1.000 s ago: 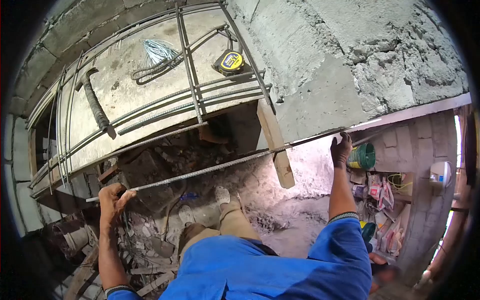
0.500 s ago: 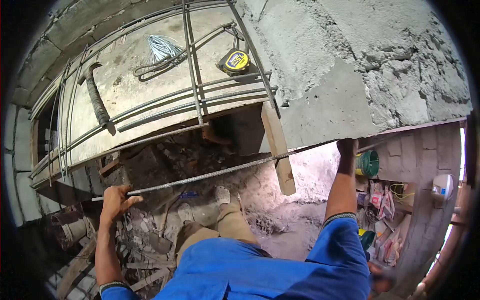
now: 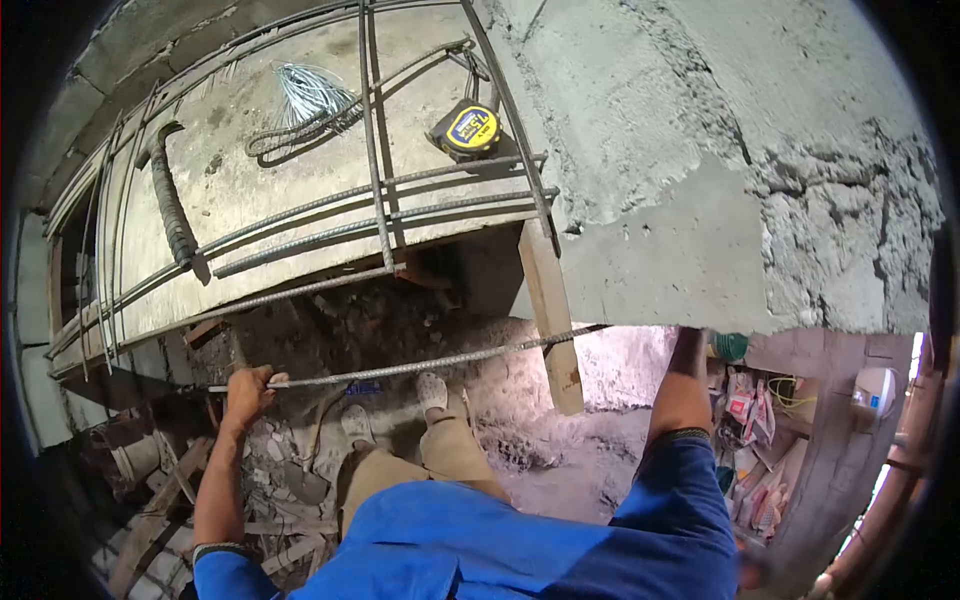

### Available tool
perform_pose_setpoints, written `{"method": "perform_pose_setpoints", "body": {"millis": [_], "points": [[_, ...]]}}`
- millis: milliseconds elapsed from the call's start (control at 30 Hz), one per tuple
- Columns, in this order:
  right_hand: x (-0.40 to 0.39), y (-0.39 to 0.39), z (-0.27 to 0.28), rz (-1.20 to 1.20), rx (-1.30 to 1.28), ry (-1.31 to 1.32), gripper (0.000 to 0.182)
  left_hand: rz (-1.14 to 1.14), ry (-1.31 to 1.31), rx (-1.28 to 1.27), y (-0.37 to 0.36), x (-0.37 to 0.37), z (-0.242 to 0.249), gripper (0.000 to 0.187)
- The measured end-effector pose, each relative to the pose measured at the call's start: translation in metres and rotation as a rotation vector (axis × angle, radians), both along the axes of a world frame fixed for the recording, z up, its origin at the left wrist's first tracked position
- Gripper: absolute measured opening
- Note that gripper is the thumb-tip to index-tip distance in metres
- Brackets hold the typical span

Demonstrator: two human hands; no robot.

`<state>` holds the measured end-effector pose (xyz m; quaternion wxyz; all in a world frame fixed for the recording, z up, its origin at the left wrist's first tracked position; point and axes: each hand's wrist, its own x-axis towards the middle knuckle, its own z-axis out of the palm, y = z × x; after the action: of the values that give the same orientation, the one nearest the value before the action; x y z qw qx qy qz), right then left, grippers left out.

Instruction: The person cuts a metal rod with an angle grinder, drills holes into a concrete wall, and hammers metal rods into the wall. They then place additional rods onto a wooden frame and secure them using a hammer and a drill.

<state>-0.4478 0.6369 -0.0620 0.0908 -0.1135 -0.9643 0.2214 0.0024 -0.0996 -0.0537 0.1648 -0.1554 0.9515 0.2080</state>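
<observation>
A long ribbed steel bar runs across the gap in front of the wooden board. My left hand is closed round the bar near its left end. The bar's right part passes a wooden post and goes out of sight below the concrete slab. My right forearm reaches up to the slab's lower edge, and the hand itself is hidden beneath it. On the board lie a hammer, a bundle of tie wire and a yellow and black tape measure.
Crossed steel bars lie over the board. Rubble and scrap wood cover the ground at lower left. At right are a green bucket, bags and a white container by a block wall.
The view has shifted, and the slab edge now sits lower in it. My left hand has closed more tightly on the bar. My right hand, partly visible before, is now hidden under the slab.
</observation>
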Motion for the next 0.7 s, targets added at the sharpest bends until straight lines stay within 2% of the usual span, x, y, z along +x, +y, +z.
{"method": "perform_pose_setpoints", "body": {"millis": [67,133,167,200,233,300,433,467,500,533,600,700], "points": [[0.001,-0.001,-0.008,0.003,-0.004,0.004,0.028,-0.018,-0.022,-0.021,0.003,-0.01,-0.036,0.015],[0.003,-0.005,-0.017,0.007,-0.014,0.0,0.027,0.078,-0.046,0.103,0.02,-0.026,-0.052,0.018],[0.004,-0.008,-0.021,0.007,-0.022,-0.001,0.026,0.027,-0.174,0.095,0.022,-0.031,-0.067,0.024],[0.007,-0.007,-0.028,-0.002,-0.041,-0.002,0.026,0.055,-0.283,0.051,0.025,-0.022,-0.111,0.026],[0.013,-0.009,-0.031,-0.013,-0.071,0.005,0.025,0.057,-0.33,0.138,0.04,-0.029,-0.104,0.03],[0.025,-0.011,-0.044,-0.045,-0.167,0.01,0.024,0.077,-0.241,0.219,0.061,-0.02,-0.176,0.035],[0.083,-0.004,-0.099,-0.113,-0.403,-0.067,0.023,-0.044,-0.502,0.336,0.134,-0.052,-0.255,0.033],[0.105,-0.001,-0.115,-0.124,-0.462,-0.117,0.022,-0.043,-0.526,0.306,0.164,-0.064,-0.259,0.035],[0.134,0.001,-0.135,-0.144,-0.538,-0.187,0.022,-0.074,-0.478,0.35,0.192,-0.078,-0.231,0.038],[0.173,-0.001,-0.149,-0.174,-0.62,-0.268,0.021,-0.06,-0.414,0.435,0.223,-0.071,-0.276,0.038],[0.236,-0.008,-0.182,-0.217,-0.751,-0.429,0.02,-0.14,-0.332,0.485,0.261,-0.082,-0.215,0.043],[0.306,-0.031,-0.213,-0.231,-0.871,-0.646,0.019,-0.046,-0.302,0.561,0.269,-0.059,-0.195,0.046]]}}
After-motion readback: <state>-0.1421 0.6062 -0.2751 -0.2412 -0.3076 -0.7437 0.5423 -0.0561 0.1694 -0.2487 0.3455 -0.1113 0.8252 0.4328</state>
